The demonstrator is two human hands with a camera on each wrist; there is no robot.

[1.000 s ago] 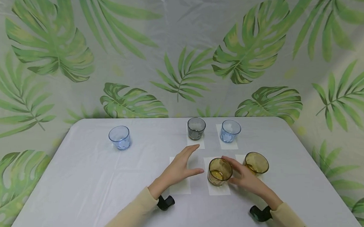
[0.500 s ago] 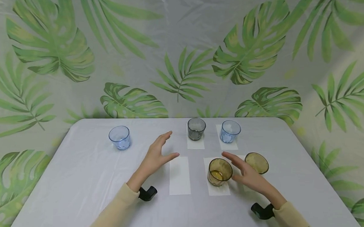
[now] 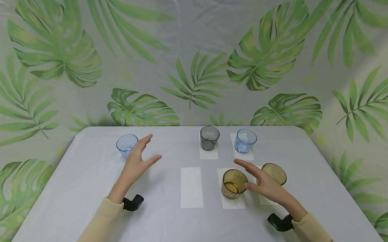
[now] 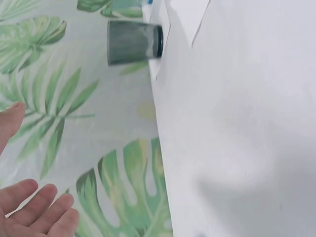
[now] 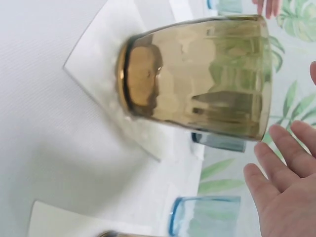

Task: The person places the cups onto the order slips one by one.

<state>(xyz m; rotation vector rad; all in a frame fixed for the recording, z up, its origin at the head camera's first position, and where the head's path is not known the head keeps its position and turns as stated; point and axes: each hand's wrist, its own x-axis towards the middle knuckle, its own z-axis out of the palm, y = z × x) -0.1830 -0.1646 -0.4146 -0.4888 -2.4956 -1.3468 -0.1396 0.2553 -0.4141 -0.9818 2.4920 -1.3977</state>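
Observation:
My left hand hovers over the left part of the table with its fingers spread, holding nothing. It partly covers a clear blue glass behind it. My right hand, fingers extended, hangs just right of an amber glass that stands upright on a white paper rectangle. In the right wrist view, the fingers are near that glass's rim; whether they touch it I cannot tell. Behind the right hand is a second amber glass, partly hidden by it.
At the back, a grey glass and another blue glass stand on white papers. A paper rectangle with no glass on it lies left of the front amber glass. A leaf-patterned cloth hangs behind the white table.
My left hand has swept left from beside the front amber glass to the left blue glass. My right hand has drawn slightly up from the amber glass. The glasses have stayed put.

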